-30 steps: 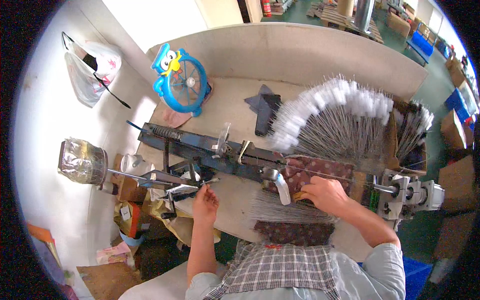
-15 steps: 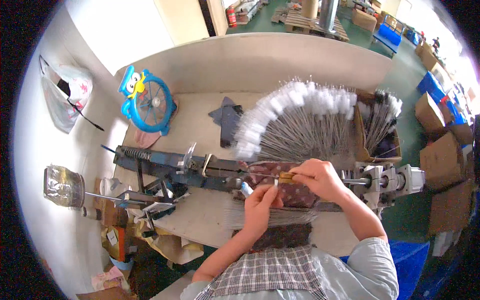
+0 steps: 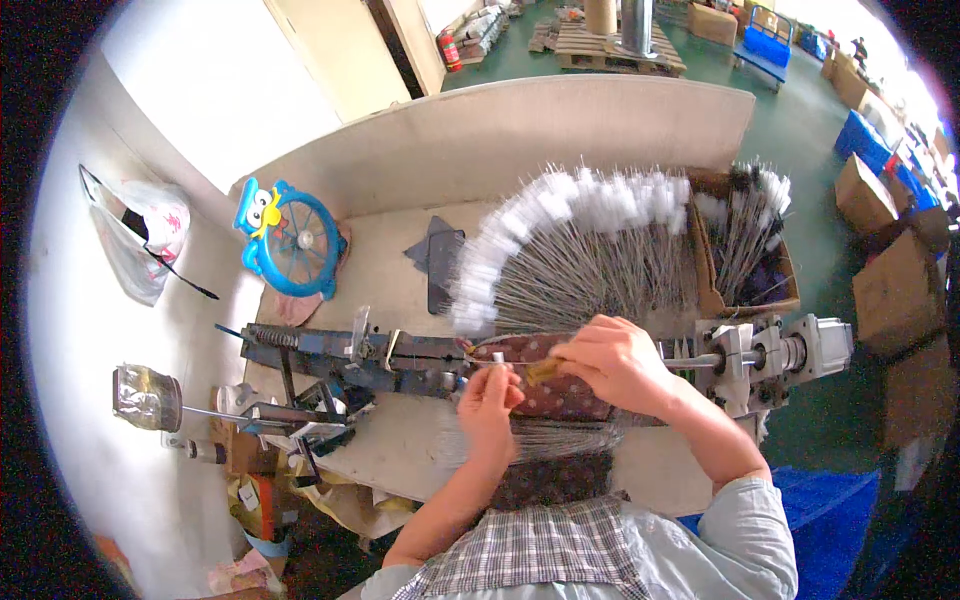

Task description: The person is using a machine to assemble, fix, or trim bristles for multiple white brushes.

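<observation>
My left hand point(image 3: 487, 402) is closed in a pinch around a small white piece point(image 3: 498, 357), whose end stands up past the fingertips. Beside it my right hand point(image 3: 615, 366) grips a yellowish-brown handle point(image 3: 543, 372) that juts out toward the left hand. A thin wire runs leftward above the left fingertips; where it ends I cannot tell. Both hands are over a dark red dotted cloth point(image 3: 570, 400) lying along a dark metal bench machine point(image 3: 400, 352). Behind them many wire-stemmed brushes with white bristles point(image 3: 590, 205) lie fanned out.
A motor unit with shafts point(image 3: 750, 360) sits at the right end. A cardboard box point(image 3: 708, 260) holds more brushes. Farther left are a phone point(image 3: 443, 270) and a blue cartoon fan point(image 3: 303, 240). Thin wires point(image 3: 560, 442) lie in front of the cloth. A low panel point(image 3: 520, 135) borders the back.
The whole view has shifted a little. My hands have moved slightly left, and the handle in my right hand now tilts down toward the left. A blue-and-white piece by my left hand no longer shows.
</observation>
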### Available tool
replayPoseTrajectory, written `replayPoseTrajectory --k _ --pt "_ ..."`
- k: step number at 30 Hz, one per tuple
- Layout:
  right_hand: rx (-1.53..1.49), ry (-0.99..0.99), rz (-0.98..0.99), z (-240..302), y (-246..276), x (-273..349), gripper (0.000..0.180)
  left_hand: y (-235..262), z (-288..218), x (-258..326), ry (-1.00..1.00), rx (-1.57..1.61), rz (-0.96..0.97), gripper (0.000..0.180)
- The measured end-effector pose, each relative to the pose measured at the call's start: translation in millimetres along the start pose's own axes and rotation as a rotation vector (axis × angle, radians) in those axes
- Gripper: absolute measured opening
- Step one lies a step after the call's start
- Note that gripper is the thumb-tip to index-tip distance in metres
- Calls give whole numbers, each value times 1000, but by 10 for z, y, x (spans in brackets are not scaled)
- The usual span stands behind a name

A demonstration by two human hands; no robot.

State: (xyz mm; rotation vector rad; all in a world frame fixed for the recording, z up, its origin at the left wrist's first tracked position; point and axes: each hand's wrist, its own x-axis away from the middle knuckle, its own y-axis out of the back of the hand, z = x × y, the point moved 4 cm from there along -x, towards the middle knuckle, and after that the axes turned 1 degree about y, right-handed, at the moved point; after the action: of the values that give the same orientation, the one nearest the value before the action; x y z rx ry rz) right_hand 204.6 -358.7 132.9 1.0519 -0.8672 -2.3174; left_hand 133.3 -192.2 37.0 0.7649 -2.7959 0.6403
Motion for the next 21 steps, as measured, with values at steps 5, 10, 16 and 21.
replayPoseTrajectory --k 5,10,16,21 --pt "219 -60 -19 46 -415 -290 10 -59 -143 63 146 82 -27 12" --pt "13 -161 159 93 -523 -317 18 27 -101 19 154 143 39 16" --pt "-119 -293 233 2 -597 -347 22 37 -147 27 158 28 169 34" --pt "-60 -255 146 127 -589 -338 23 -44 -179 4 218 232 175 46"
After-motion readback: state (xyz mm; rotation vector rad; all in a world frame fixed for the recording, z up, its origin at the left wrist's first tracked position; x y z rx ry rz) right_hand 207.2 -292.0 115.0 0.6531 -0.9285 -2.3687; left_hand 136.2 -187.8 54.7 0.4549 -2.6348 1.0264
